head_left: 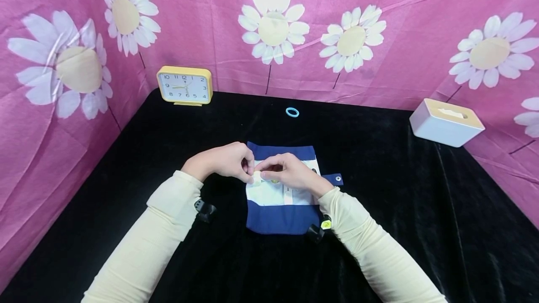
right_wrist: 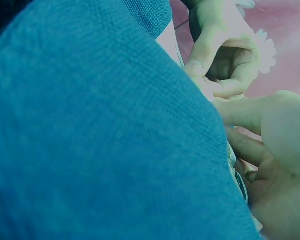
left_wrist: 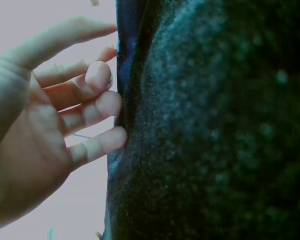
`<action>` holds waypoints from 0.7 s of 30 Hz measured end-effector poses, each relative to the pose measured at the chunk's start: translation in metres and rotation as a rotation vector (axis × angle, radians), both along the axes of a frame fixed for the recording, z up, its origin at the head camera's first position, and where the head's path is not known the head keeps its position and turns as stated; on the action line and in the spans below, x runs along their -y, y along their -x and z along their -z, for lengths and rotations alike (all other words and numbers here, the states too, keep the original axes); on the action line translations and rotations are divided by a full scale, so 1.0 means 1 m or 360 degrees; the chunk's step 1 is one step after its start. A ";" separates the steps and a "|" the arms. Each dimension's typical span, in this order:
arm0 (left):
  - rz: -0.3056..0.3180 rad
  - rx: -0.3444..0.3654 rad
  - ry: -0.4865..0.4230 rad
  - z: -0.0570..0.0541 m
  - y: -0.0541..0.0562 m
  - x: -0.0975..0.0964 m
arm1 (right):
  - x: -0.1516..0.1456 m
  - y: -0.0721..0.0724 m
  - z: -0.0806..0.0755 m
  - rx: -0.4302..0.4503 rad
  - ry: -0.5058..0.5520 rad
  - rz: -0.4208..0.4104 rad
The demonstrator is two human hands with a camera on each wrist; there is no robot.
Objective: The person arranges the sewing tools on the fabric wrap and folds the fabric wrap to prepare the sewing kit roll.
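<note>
Cream sleeves [head_left: 139,242] [head_left: 375,242] angle inward, hands [head_left: 229,159] [head_left: 291,172] nearly meeting, pinching a pale piece [head_left: 257,178] on fabric [head_left: 275,221].

Daisy-print cloth [head_left: 202,22] is making a draped booth around the table's [head_left: 379,134] far corners, where a clock [head_left: 185,86] and tissue box [head_left: 442,125] are sitting.

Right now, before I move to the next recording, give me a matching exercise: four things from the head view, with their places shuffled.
Things
1. Yellow-framed rectangular clock
2. Small light-blue ring
3. White tissue box with tan top
4. Navy-and-white fabric case

Places
A. Beneath the left hand and right hand
B. Back left corner of the black cloth
C. Back right corner
D. Near the back edge, around the middle

Pairs: 1-B; 2-D; 3-C; 4-A
</note>
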State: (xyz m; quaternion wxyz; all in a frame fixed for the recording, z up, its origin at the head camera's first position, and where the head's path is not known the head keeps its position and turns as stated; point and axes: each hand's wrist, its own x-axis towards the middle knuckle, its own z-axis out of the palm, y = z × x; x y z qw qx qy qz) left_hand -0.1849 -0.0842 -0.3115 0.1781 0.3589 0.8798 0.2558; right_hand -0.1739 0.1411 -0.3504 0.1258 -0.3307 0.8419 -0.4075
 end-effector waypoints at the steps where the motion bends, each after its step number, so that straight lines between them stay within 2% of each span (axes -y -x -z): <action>1: 0.0002 0.0002 0.0001 0.000 0.000 0.000 | 0.000 0.000 0.000 0.0002 0.0000 -0.0004; 15: -0.0022 0.0011 0.0034 0.001 0.001 -0.001 | 0.000 0.000 0.000 0.0007 0.0038 -0.0045; 21: -0.0026 0.0035 0.0025 0.001 0.001 0.000 | 0.000 -0.001 0.001 0.0048 0.0050 -0.0020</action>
